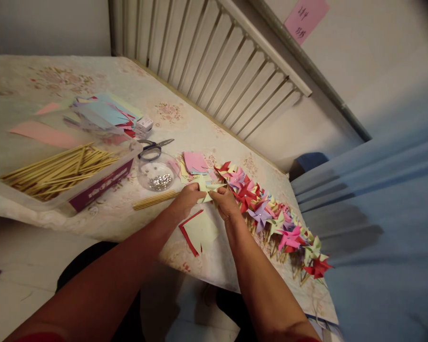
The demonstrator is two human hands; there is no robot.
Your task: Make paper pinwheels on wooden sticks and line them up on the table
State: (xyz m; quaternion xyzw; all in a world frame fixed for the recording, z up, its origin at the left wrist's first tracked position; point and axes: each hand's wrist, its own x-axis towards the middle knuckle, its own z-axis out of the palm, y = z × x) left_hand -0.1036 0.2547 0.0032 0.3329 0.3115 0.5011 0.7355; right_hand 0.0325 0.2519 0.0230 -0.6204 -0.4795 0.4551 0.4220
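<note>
Inside box [53, 205], sticks [74, 164]; inside dish [164, 163], metal bits [160, 181].

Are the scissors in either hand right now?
No, the scissors lie beside the clear round dish, while the left hand and right hand both hold pale green paper.

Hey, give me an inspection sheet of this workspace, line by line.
Surface: floral tablecloth, things spread across it.
Job's things: pale green paper in the hands; paper stack with pink on top just beyond; sticks in a clear tub; shiny little pieces in a round dish; many paper pinwheels to the right.
Clutter: scissors beside the dish; small box near coloured papers.
Hands: left and right both hold the pale green paper.
Cables: nothing seen that is clearly a cable.
Surroundings: radiator, blue curtain, pink note.
</note>
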